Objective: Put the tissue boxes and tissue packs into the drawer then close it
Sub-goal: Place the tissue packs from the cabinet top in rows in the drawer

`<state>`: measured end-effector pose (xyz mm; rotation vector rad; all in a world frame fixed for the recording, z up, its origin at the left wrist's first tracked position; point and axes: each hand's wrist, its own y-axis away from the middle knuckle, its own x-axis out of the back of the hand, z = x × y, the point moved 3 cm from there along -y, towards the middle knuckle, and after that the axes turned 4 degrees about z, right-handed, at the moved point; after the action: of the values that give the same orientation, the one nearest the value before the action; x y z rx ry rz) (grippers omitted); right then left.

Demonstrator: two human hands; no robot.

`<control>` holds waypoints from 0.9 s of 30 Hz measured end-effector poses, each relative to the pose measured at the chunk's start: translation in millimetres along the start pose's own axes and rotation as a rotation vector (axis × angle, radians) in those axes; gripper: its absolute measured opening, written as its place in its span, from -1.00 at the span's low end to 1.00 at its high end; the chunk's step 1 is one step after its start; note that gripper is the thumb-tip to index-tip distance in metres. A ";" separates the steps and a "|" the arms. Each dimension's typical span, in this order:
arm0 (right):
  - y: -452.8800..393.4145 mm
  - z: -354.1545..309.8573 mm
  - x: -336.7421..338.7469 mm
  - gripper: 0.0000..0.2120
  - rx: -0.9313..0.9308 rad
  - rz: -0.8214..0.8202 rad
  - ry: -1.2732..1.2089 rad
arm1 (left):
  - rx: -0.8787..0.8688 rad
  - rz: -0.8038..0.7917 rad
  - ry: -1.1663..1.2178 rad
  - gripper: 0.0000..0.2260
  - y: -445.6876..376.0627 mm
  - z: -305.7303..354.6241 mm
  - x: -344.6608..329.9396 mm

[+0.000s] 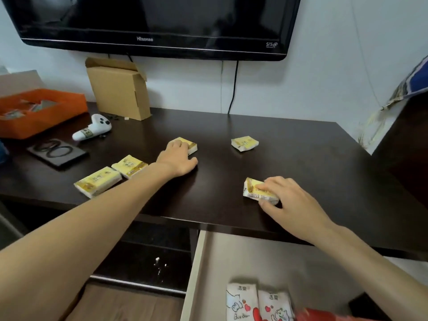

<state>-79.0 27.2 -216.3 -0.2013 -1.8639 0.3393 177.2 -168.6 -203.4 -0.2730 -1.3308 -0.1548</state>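
Observation:
Several yellow tissue packs lie on the dark table (301, 158). My left hand (178, 158) lies over one pack (191, 144) at the table's middle, fingers curled onto its near side. My right hand (287, 198) grips another pack (254, 189) near the front edge, fingers on top and thumb below. A third pack (244, 143) sits alone farther back. Two more packs (98, 181) (129, 166) lie side by side at the left. Below the table, the open drawer (199, 274) holds two white tissue packs (242, 302) (275, 304) with cartoon prints.
A black TV (150, 24) hangs on the wall above. A cardboard box (118, 91), an orange box (41, 112), a white game controller (92, 130) and a black pad with rings (58, 151) crowd the back left. A dark cabinet (405, 140) stands at the right.

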 end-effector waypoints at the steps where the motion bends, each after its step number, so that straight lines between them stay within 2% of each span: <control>1: -0.2 3.3 1.9 -0.64 -0.011 -0.003 0.017 | -0.039 0.028 0.000 -0.53 3.8 3.5 -0.6; 5: 3.7 10.1 9.3 -0.57 -0.069 -0.005 0.033 | -0.239 0.059 0.059 -0.57 42.8 28.0 -1.2; 8: 9.8 11.5 15.3 -0.60 -0.067 -0.014 0.036 | -0.368 0.081 0.114 -0.58 81.1 43.3 -2.6; 11: 17.7 13.0 21.9 -0.67 -0.109 -0.011 0.044 | -0.372 0.024 0.221 -0.68 107.4 51.8 -2.3; 15: 24.9 11.4 24.9 -0.49 -0.152 -0.060 0.007 | -0.379 -0.023 0.216 -0.76 113.6 65.5 5.1; 18: 29.9 8.9 27.3 -0.51 -0.139 -0.080 -0.001 | -0.407 -0.065 0.202 -0.79 114.3 73.8 8.3; 20: 33.0 7.1 30.8 -0.53 -0.137 -0.105 -0.022 | -0.431 -0.100 0.230 -0.78 117.7 76.1 7.2; 24: 35.9 5.1 41.3 -0.45 -0.147 -0.179 -0.066 | -0.454 -0.171 0.291 -0.74 127.1 76.9 2.7; 27: 35.4 -2.2 49.2 -0.42 -0.192 -0.160 0.125 | -0.434 -0.164 0.296 -0.68 129.4 78.7 1.4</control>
<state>-93.5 75.9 -183.3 -0.1974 -1.7753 0.0366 138.4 -22.2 -199.3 -0.4867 -1.0136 -0.6038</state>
